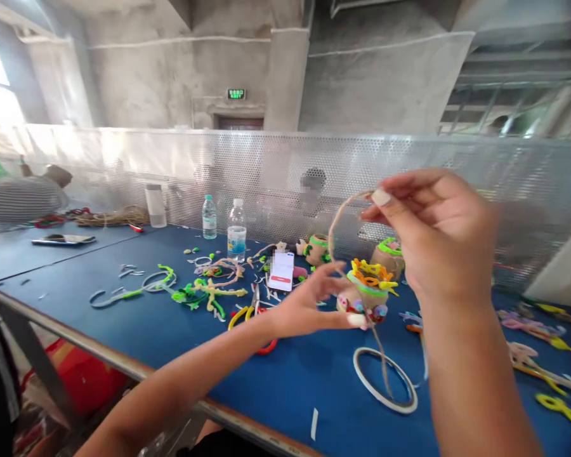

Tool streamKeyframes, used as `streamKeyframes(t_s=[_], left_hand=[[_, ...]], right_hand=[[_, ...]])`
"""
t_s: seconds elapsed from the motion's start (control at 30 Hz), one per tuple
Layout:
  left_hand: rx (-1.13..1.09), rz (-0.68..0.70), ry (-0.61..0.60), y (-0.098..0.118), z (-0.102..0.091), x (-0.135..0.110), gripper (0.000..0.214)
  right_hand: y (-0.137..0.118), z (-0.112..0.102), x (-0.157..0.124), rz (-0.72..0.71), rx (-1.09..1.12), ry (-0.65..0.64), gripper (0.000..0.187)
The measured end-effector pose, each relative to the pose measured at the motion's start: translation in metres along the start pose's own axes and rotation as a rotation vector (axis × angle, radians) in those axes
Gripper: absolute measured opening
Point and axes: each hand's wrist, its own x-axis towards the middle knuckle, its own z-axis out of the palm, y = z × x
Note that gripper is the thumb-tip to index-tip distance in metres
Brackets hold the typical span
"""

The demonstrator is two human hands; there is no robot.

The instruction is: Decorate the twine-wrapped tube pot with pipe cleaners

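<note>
My left hand (309, 301) reaches across the blue table, its fingertips and thumb gripping the side of a small jute-wrapped basket (367, 295) trimmed with orange, yellow and green pipe cleaners. My right hand (438, 235) is raised and pinches a length of jute twine (339, 222) between thumb and fingers. The twine arcs down from that pinch towards the basket and hangs on past it. Below the basket, a white ring (384, 381) lies flat on the table (285, 393), with the twine's lower end reaching inside it.
Pliers with yellow handles (242, 315) and scattered pipe cleaners (209, 292) lie left of my hands. Further back are a phone (282, 271), two water bottles (223, 222) and two more jute baskets (356, 254). A perforated metal screen (266, 165) runs behind the table. A co-worker's sleeve (14, 200) shows far left.
</note>
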Motion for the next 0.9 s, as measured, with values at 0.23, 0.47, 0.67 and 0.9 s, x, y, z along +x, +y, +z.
streamKeyframes(t_s=[0.23,0.47,0.67,0.9], left_hand=[[0.174,-0.199,-0.012,0.023,-0.047,-0.010,0.043],[0.336,-0.233,0.209,0.066,-0.158,-0.050,0.029],[0.410,-0.295,0.343,0.099,-0.215,-0.074,0.030],[0.348,-0.221,0.510,0.109,-0.231,-0.087,0.030]], right_hand=[[0.032,-0.032,0.018,-0.017,-0.015,0.213,0.010],[0.051,-0.058,0.027,0.145,-0.069,0.153,0.012],[0.057,-0.062,0.021,0.321,-0.285,-0.269,0.019],[0.062,-0.032,0.013,0.415,-0.188,-0.496,0.021]])
